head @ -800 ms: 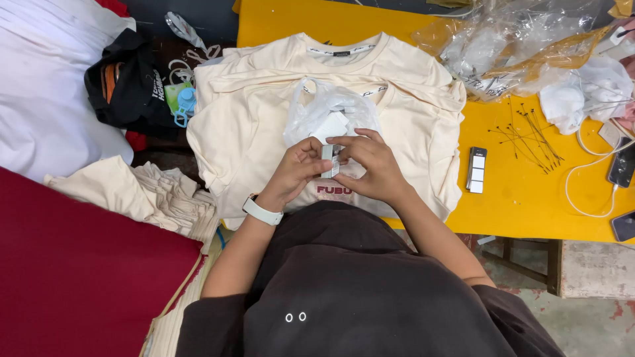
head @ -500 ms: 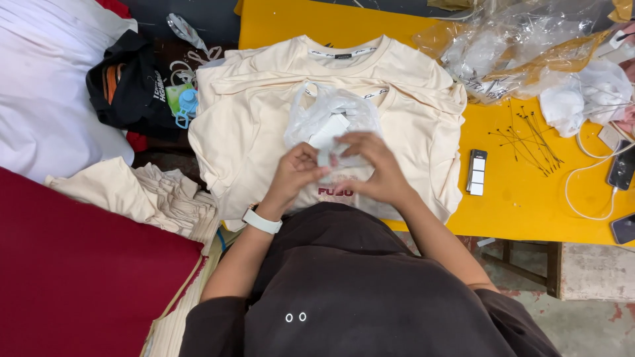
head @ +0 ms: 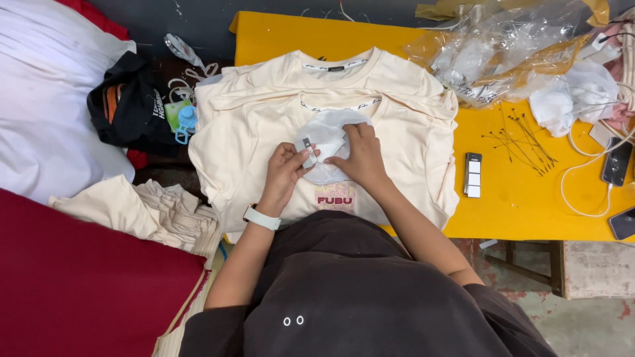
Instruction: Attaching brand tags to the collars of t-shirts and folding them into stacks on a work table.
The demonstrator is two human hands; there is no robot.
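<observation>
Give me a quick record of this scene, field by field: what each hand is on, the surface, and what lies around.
left hand: pinches a small white tag at the edge of a white plastic bag
right hand: presses down on the same bag
under the bag: cream T-shirt, flat, a second one beneath it
surface: yellow table
right of the shirts: small stack of labels, thin tag pins, crumpled clear plastic
left of the shirts: black garment, crumpled cream fabric
wrist: white watch on the left
</observation>
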